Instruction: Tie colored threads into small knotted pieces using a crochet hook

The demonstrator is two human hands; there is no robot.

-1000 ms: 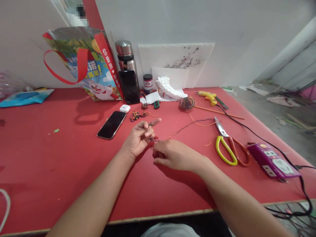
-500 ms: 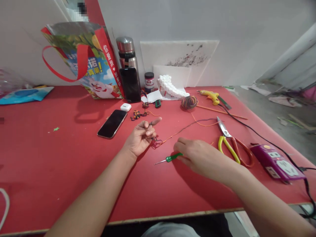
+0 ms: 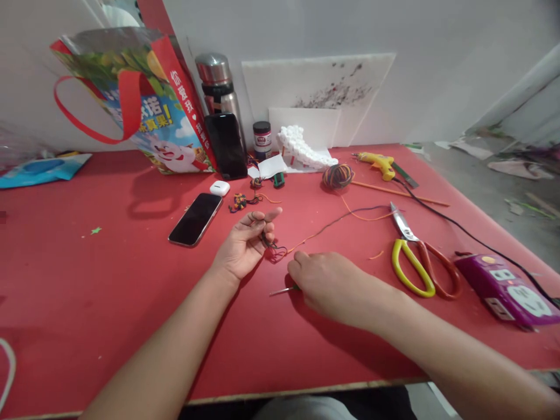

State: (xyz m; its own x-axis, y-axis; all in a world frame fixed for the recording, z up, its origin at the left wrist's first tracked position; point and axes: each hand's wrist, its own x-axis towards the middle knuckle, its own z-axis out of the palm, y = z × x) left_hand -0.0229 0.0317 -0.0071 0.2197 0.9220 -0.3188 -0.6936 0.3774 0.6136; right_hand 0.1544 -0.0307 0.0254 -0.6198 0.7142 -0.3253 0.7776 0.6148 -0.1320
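Observation:
My left hand (image 3: 248, 240) pinches dark, multicoloured yarn (image 3: 276, 252), whose loose loops hang below the curled fingers. One fingertip points away to the right. From the loops a thin strand runs right across the table towards a yarn ball (image 3: 338, 176). Just right of the loops, my right hand (image 3: 333, 286) is closed low over the table on a crochet hook (image 3: 280, 291). The hook's metal shaft sticks out to the left; its green handle is almost wholly hidden under the fingers. Orange-and-black yarn pieces (image 3: 240, 202) lie beyond my left hand.
Scissors (image 3: 409, 256) and a purple box (image 3: 507, 286) lie on the right, behind them a yellow glue gun (image 3: 377, 163) with its cord. A phone (image 3: 195, 220) and white earbud case (image 3: 219, 188) lie left; a bag (image 3: 175, 134), flask (image 3: 219, 87) and upright phone (image 3: 226, 146) stand behind.
My right hand has moved left along the crochet hook, closer to the yarn loops, and now covers most of the green handle. My left hand keeps its pinch. The view has shifted slightly.

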